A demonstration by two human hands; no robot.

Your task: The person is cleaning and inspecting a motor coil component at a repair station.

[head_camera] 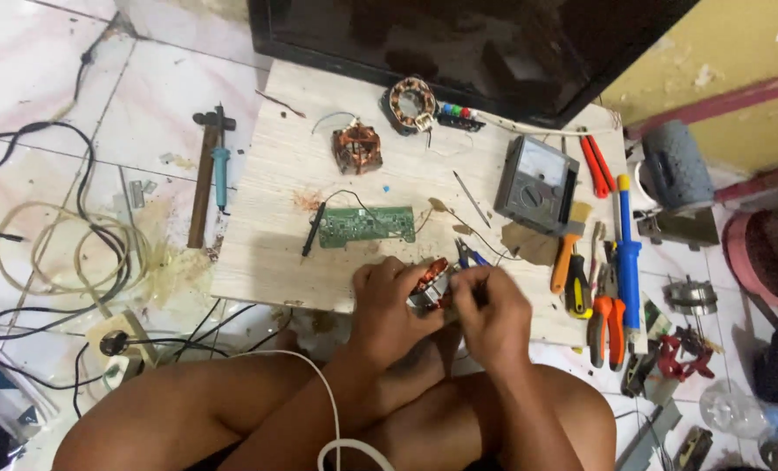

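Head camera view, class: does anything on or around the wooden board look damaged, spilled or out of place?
Yes. A yellowish stain spreads over the floor tiles at the wooden board's left edge, near tangled cables. Two copper-wound motor stators lie bare, out of any housing, and both hands hold a third.

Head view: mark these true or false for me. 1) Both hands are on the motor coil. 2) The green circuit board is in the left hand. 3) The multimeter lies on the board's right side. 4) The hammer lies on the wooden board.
1) True: left hand and right hand both hold the motor coil.
2) False: the circuit board lies on the wooden board, beyond the hands.
3) True: the multimeter rests there, near the pliers.
4) False: the hammer lies on the floor tiles, left of the board.
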